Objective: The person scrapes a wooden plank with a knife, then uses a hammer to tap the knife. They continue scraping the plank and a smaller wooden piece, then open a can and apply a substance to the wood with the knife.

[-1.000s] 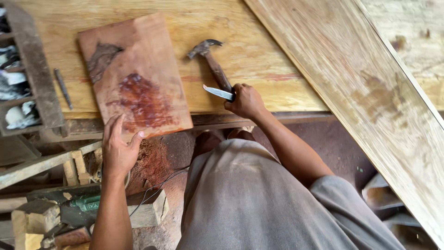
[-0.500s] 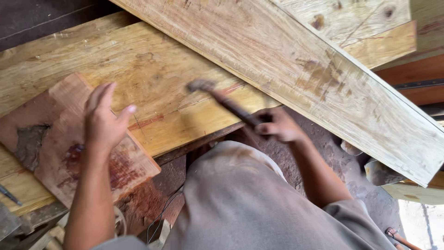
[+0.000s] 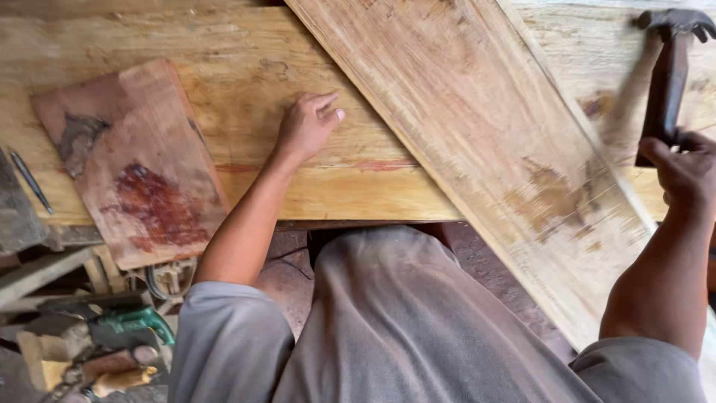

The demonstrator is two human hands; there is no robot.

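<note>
My right hand (image 3: 686,175), cut off at the frame's edge, grips a blurred hammer (image 3: 669,71); my left hand (image 3: 307,123) rests open on the rough wooden table (image 3: 224,45).

Head camera looks steeply down, close over the workbench (image 3: 224,45).

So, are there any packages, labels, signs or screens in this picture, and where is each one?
None in view: only bare wooden boards, a reddish wood slab, a hammer in the right hand, and tools lower left.
</note>
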